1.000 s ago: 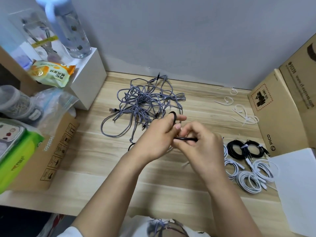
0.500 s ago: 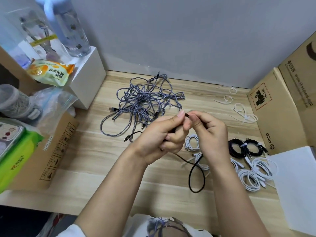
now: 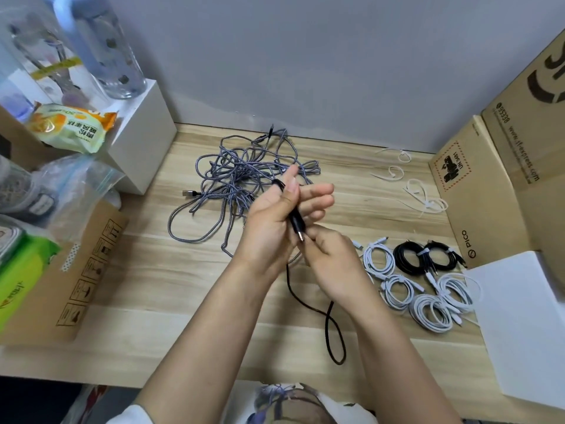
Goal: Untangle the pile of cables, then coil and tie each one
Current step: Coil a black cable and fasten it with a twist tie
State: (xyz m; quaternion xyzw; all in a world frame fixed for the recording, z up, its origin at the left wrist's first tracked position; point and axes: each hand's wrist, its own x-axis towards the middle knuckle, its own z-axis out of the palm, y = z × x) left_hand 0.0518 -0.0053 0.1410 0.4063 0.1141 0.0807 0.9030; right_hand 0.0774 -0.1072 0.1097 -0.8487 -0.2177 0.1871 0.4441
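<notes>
One view only, head cam, so we go thru it front to back. We hold the black cable (image 3: 305, 296) up over the wooden desk (image 3: 171, 289), w/ both hands at centre frame. Our left hand (image 3: 275, 221) has fingers mostly straight, pointing up and right, the cable's wound part lying across the palm under the thumb; looks like we're wrapping turns round those fingers. Our right hand (image 3: 330, 255) pinches the cable just by the plug end, fingers curled; the exact pinch is partly hidden. The free tail hangs down betw. the wrists and loops onto the desk near the front edge.

Behind the hands sits the grey braided tangle (image 3: 241, 182), untouched, approx. at desk centre-back. Done coils lie to the right: white coils (image 3: 428, 304) and black coils (image 3: 425, 258), each tied. Spare white ties (image 3: 422, 197) lie farther back right, near the cardboard box (image 3: 477, 194).

Handling, our judgement: cable is light, limp, thin, prob. a bit springy, so turns will want to pop off straight fingers. Best hold is at the stiff plug housing and across the bundle w/ the thumb, not mid-run. Grey braid likely grips itself, so we'd tease out ends, not yank.
</notes>
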